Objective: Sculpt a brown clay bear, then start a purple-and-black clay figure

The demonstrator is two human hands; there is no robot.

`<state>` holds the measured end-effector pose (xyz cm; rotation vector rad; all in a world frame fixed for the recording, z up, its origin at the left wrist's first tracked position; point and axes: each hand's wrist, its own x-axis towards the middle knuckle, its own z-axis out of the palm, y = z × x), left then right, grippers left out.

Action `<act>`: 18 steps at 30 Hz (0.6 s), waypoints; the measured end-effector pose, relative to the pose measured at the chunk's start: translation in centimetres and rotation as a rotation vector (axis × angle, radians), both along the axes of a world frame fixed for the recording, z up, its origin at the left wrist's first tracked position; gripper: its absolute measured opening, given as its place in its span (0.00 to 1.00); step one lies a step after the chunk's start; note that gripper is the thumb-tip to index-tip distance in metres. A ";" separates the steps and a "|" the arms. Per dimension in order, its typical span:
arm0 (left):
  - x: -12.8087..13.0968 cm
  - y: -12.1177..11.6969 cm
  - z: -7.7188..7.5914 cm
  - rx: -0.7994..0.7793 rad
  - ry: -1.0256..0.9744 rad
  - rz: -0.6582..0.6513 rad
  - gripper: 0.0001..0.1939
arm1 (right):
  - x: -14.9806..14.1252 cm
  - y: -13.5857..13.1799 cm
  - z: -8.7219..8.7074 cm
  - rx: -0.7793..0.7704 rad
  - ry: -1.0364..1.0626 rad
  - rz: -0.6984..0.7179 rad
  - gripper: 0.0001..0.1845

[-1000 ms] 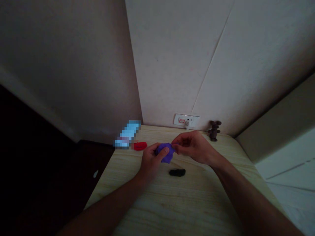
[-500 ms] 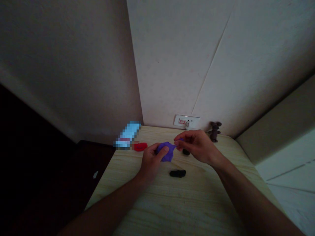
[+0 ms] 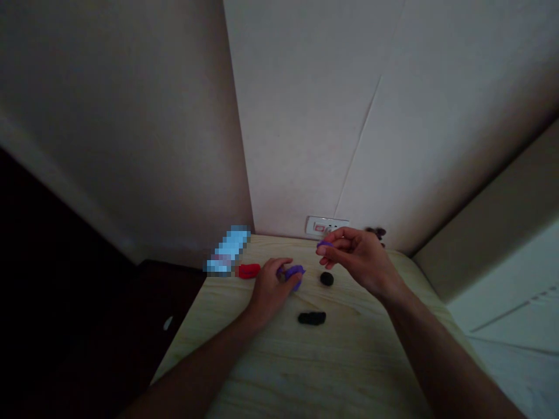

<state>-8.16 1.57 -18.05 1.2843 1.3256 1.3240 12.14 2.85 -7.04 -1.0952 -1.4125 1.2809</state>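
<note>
My left hand [image 3: 268, 289] rests on the light wooden table [image 3: 332, 361] with its fingers closed round a lump of purple clay [image 3: 294, 273]. My right hand [image 3: 360, 256] is raised a little above the table and pinches a small purple piece [image 3: 324, 244] between thumb and fingertips. Below the right hand lies a small black ball [image 3: 326, 279]. An elongated black piece [image 3: 311, 318] lies nearer to me, between my forearms.
A red lump [image 3: 248, 270] lies at the table's far left, beside a blurred blue object [image 3: 228, 251]. A wall socket [image 3: 326, 226] sits on the wall behind, and a dark figurine [image 3: 378, 232] shows partly behind my right hand. Dark floor lies left of the table.
My right hand has pulled a small purple piece off the lump and lifted away to the right. The black ball now shows beneath it. The left hand has sunk to the table.
</note>
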 end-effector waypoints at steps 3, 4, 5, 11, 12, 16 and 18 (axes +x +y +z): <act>0.1 0.3 0.1 -0.001 -0.089 0.071 0.25 | 0.1 -0.2 0.2 0.012 0.004 0.008 0.22; 0.1 0.3 0.4 0.001 -0.135 0.094 0.26 | 0.1 -0.2 0.2 0.029 -0.007 0.003 0.21; 0.1 0.3 0.8 0.005 -0.189 0.114 0.25 | 0.1 -0.3 0.2 0.056 -0.021 -0.008 0.20; 0.7 -0.3 6.6 -0.091 -0.639 0.024 0.17 | -1.0 -0.8 -0.5 0.211 -0.031 -0.089 0.17; 1.0 -0.5 7.7 -0.125 -0.697 -0.021 0.20 | -1.4 -0.9 -0.6 0.230 -0.030 -0.094 0.17; 3.2 -1.3 10.9 -0.282 -1.035 -0.160 0.23 | -2.4 -1.7 -0.8 0.361 -0.067 -0.173 0.14; 4.4 -1.6 11.7 -0.347 -1.223 -0.200 0.24 | -2.5 -2.1 -0.7 0.450 -0.127 -0.240 0.08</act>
